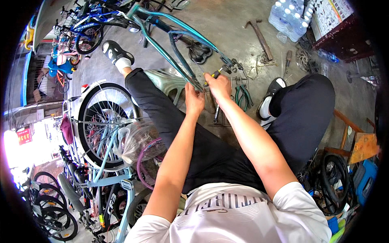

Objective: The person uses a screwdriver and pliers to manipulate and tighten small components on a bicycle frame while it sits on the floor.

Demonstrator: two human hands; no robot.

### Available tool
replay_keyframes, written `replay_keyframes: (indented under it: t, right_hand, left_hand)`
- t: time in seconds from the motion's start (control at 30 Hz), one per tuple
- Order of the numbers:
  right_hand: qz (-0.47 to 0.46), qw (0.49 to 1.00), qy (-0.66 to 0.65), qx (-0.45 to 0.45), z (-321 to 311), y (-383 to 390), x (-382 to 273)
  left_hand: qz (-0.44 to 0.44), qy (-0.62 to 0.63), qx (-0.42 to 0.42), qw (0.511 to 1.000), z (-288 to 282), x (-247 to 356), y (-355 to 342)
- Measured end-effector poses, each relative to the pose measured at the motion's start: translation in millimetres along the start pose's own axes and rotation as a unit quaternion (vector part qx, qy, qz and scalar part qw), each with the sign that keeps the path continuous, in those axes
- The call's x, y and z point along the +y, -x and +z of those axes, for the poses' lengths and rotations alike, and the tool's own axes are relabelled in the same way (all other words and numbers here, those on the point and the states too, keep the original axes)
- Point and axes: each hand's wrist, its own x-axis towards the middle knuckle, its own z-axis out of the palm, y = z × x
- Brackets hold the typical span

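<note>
A teal bicycle frame (160, 44) lies between my feet, its thin tubes reaching back toward me. My left hand (195, 100) is closed at the near end of one tube, fingertips pinching it; the exact spot is partly covered by the fingers. Close beside it, my right hand (219, 88) grips a yellow-and-black-handled screwdriver (217, 75). Most of the screwdriver's shaft cannot be made out. On the floor by my right hand are green-handled pliers (244, 97) and a wrench (216, 115). A black saddle (199, 52) shows beyond the tubes.
Farther off lie a hammer (261, 42), another screwdriver (288, 58) and coiled cord (304, 60). Packed water bottles (289, 20) stand at the far right. A bicycle wheel (84, 121) and several bicycles crowd my left. Black tyres (334, 182) and a wooden seat (363, 148) are at right.
</note>
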Motion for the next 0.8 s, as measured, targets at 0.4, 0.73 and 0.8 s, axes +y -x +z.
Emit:
replay_keyframes:
  t: [0.4,0.73,0.8]
  right_hand:
    - [-0.091,0.995,-0.049,-0.015,-4.9,20.0,13.9]
    - [-0.247,0.960,-0.026,0.128,-27.5,21.6,51.8]
    - [-0.245,0.948,0.056,0.197,-34.5,9.0,63.8]
  left_hand:
    - [0.084,0.082,-0.025,0.993,51.8,-46.9,-36.0]
    - [-0.202,0.255,-0.075,0.943,75.7,-18.7,8.1]
    - [-0.246,0.298,-0.076,0.919,80.4,-1.0,24.2]
